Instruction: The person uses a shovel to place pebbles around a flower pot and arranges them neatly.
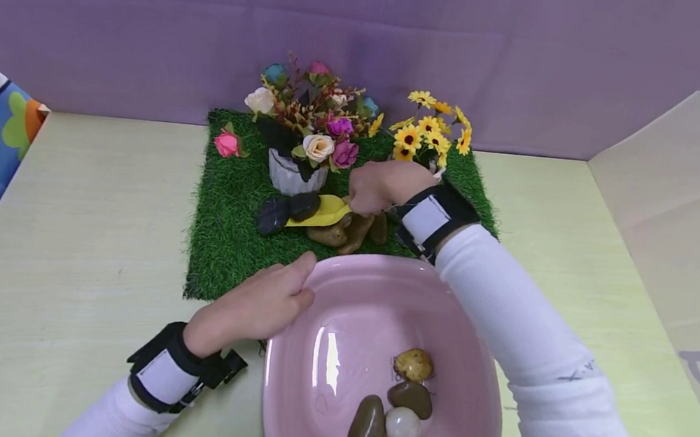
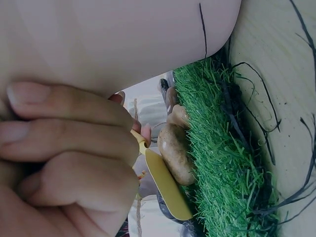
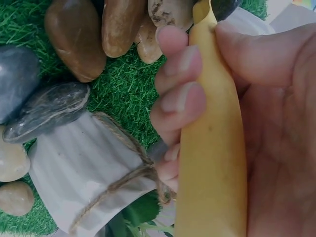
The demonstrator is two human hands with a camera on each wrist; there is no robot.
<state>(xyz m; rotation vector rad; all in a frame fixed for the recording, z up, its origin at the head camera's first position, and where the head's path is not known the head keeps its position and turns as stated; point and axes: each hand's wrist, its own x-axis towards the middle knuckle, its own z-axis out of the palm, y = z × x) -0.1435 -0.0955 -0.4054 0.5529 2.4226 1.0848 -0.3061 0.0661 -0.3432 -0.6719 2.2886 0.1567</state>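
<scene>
My left hand point(image 1: 262, 301) grips the left rim of a pink basin point(image 1: 286, 381), with its fingers curled on the outer wall in the left wrist view. Several stones lie in the basin, among them a white stone point(image 1: 402, 426) and a speckled tan stone point(image 1: 415, 364). Over the grass mat, my right hand point(image 1: 387, 185) holds a yellow toy shovel point(image 1: 328, 211); its fingers wrap the handle point(image 3: 212, 133) in the right wrist view. The blade point(image 2: 168, 185) lies by brown stones point(image 1: 356, 233) and dark stones point(image 1: 272, 215). Whether it touches them I cannot tell.
On the green grass mat point(image 1: 220, 248) stand a white pot point(image 1: 296, 174) of mixed artificial flowers and some yellow flowers point(image 1: 428, 131). A pink rose point(image 1: 227, 143) lies at the mat's left. Behind the pale table point(image 1: 84, 221) rises a purple cloth point(image 1: 152, 38).
</scene>
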